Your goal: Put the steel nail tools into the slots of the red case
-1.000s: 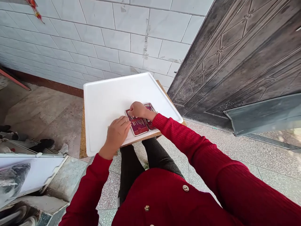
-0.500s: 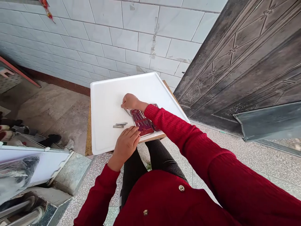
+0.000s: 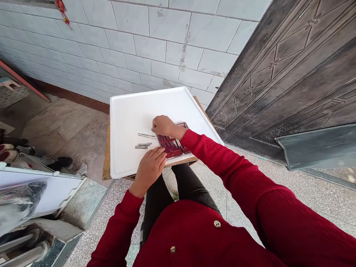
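A dark red manicure case (image 3: 170,147) lies unfolded on a white tray (image 3: 126,111), with slim metal tools strapped inside. My left hand (image 3: 150,165) is open, its fingers stretched flat and touching the case's near left corner. Over the far left part of the case is my right hand (image 3: 163,125), its fingers curled down and pinched together. Whatever is between those fingertips is hidden. Left of the case lie a thin tweezers-like metal tool (image 3: 146,135) and, closer to me, nail clippers (image 3: 142,146).
The tray rests on a wooden stand (image 3: 106,157) against a white tiled wall (image 3: 119,48). A dark patterned metal door (image 3: 267,81) is on the right. At the lower left stands a white cabinet (image 3: 52,194) with shoes (image 3: 8,155) behind it.
The thin metal tool, previously at my right hand's fingers, now lies on the tray beside the nail clippers. My right hand has shifted right and toward the case; my left hand stays at its corner.
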Tool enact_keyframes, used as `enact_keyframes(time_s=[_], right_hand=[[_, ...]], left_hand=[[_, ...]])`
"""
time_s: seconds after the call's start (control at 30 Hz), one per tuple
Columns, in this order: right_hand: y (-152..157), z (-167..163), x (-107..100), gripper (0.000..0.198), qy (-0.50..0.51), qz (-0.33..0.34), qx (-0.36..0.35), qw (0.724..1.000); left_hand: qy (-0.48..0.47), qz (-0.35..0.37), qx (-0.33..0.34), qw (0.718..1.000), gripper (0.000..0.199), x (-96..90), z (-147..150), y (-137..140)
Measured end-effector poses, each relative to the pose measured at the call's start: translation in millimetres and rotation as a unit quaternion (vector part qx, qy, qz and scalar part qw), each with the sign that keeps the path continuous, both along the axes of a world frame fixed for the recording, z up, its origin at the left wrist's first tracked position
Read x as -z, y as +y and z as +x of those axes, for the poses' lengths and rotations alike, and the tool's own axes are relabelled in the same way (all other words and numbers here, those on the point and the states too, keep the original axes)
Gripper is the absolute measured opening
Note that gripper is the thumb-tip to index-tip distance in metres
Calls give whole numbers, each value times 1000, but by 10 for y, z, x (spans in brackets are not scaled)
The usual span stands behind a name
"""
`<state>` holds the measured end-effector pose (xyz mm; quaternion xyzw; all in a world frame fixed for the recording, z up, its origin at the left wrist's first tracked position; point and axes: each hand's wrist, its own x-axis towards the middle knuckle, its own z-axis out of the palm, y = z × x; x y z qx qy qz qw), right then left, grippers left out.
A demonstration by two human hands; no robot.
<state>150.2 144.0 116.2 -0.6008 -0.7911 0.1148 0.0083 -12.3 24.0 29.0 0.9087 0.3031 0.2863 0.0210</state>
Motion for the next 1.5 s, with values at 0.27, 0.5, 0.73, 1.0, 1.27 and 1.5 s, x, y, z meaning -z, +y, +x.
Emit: enact_keyframes(time_s=[0.27, 0.5, 0.73, 1.0, 1.27, 1.5], right_hand=[[-377, 142, 46, 36, -57, -21, 79, 995], [-225, -46, -10, 35, -69, -40, 71, 994], [-60, 85, 129, 17, 50, -127, 123, 983], [-148, 152, 198, 26, 191, -141, 184, 954], [-26, 195, 184, 30, 317, -131, 204, 917], [192, 25, 11, 24, 262, -67, 107, 957]], left_hand=[[-4, 16, 3, 1000, 29, 5, 10, 13], [-12, 42, 3, 999, 26, 28, 27, 19], [-12, 44, 2, 999, 26, 20, 34, 13], [-7, 29, -2, 1000, 27, 6, 33, 7], [-4, 35, -2, 999, 26, 1, 43, 9], [8, 20, -9, 1000, 27, 6, 36, -15]])
